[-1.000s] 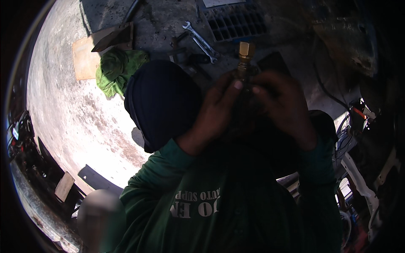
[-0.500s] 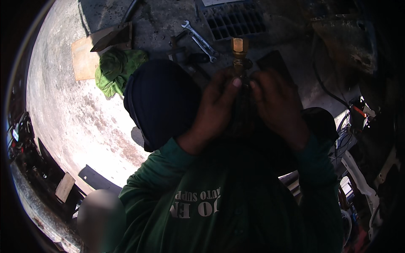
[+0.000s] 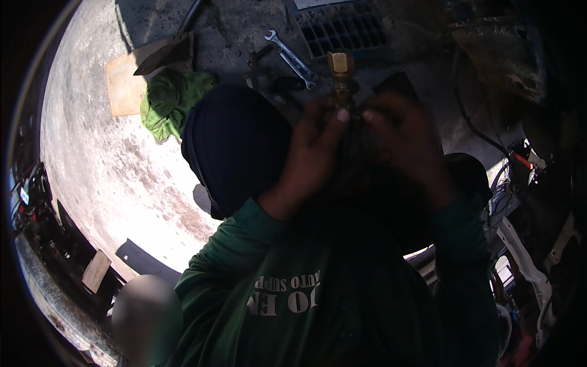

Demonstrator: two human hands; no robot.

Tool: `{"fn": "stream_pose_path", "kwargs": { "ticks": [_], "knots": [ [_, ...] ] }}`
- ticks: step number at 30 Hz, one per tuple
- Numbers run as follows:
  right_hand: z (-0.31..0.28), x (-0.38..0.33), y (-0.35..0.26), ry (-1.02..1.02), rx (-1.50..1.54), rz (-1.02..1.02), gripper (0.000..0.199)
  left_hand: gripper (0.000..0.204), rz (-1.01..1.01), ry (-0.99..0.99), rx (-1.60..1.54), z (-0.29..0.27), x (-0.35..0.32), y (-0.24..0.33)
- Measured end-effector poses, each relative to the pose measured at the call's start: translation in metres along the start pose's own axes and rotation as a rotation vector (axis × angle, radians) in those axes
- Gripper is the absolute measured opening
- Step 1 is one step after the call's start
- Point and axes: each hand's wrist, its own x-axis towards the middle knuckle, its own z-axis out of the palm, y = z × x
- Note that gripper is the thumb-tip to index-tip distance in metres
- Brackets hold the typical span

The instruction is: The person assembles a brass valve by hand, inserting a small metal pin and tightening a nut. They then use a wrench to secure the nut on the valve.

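Observation:
A brass fitting with a hexagonal top stands nearly upright between my hands, tilted slightly left. My left hand is closed around its narrower lower end, the thumb pressed against it. Beside it, my right hand has curled fingers, with thumb and forefinger brought together close to the fitting's lower part. What those fingers pinch is too dark to make out. Below the thumbs, whatever continues from the fitting is lost in shadow. Past my hands, silver wrenches lie on the concrete floor.
A green cloth lies on the floor by a flat tan board. A dark slotted grate is set beyond the wrenches. At right, a dark cable runs near vehicle parts. A wood block sits at lower left.
The brass fitting has tipped a little to the left and its top appears larger. My right hand's fingers have shifted and curled slightly away from it. My left hand keeps its grip.

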Motion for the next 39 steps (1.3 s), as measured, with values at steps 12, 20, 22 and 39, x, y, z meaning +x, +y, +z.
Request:
{"fn": "stream_pose_path", "kwargs": {
  "ticks": [12, 20, 22, 39],
  "knots": [
    [-0.001, 0.000, -0.010, 0.073, -0.164, -0.205, 0.017, 0.035, -0.042, -0.002, -0.264, 0.001, 0.001, -0.001],
    [-0.001, 0.002, -0.021, 0.096, -0.145, -0.176, 0.015, 0.036, -0.017, -0.017, -0.285, 0.004, 0.001, 0.004],
    [-0.001, 0.003, -0.021, 0.101, -0.167, -0.206, 0.015, 0.036, -0.032, -0.028, -0.297, 0.002, 0.001, 0.003],
    [-0.002, 0.003, -0.018, 0.101, -0.128, -0.208, 0.011, 0.039, -0.038, -0.021, -0.347, 0.007, 0.001, 0.004]
  ]
}}
